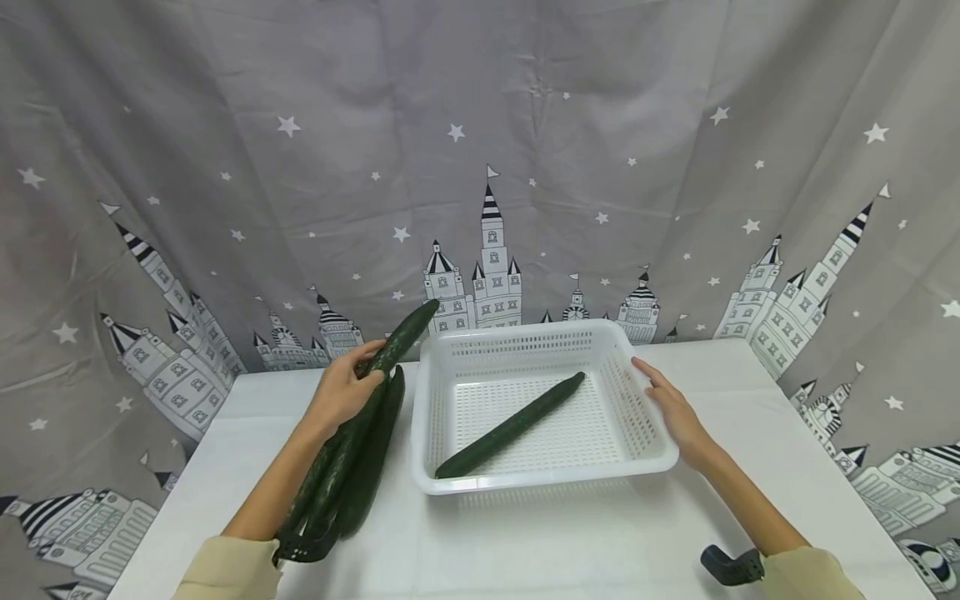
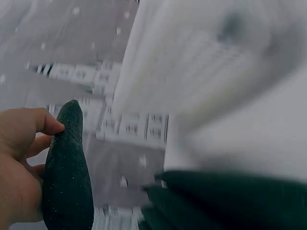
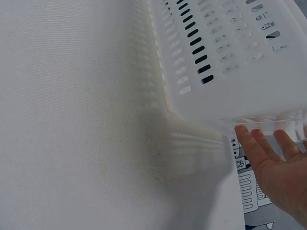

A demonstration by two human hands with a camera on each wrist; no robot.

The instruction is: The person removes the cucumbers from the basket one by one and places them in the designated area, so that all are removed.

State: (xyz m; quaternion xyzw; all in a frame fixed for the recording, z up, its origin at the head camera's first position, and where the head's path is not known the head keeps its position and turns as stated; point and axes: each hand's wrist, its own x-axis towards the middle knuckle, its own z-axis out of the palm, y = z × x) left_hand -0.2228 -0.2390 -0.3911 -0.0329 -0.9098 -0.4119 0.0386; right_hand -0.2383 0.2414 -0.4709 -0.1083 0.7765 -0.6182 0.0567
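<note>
In the head view my left hand [image 1: 343,393] grips a long dark green cucumber [image 1: 408,335], its far end raised and pointing toward the back. The left wrist view shows thumb and fingers around this same cucumber [image 2: 69,172]. Beneath that arm, several more cucumbers [image 1: 375,458] lie side by side, partly hidden by it. A white perforated plastic basket [image 1: 555,480] stands to their right, with one cucumber [image 1: 513,425] lying diagonally inside. My right hand [image 1: 678,417] touches the basket's right side; its fingers [image 3: 252,146] look fairly straight at the rim in the right wrist view.
A white cloth-covered table [image 1: 570,542] lies under everything. Behind it hangs a grey curtain [image 1: 585,208] printed with castles and stars. Black straps sit at both wrists, near the beige sleeves [image 1: 228,571].
</note>
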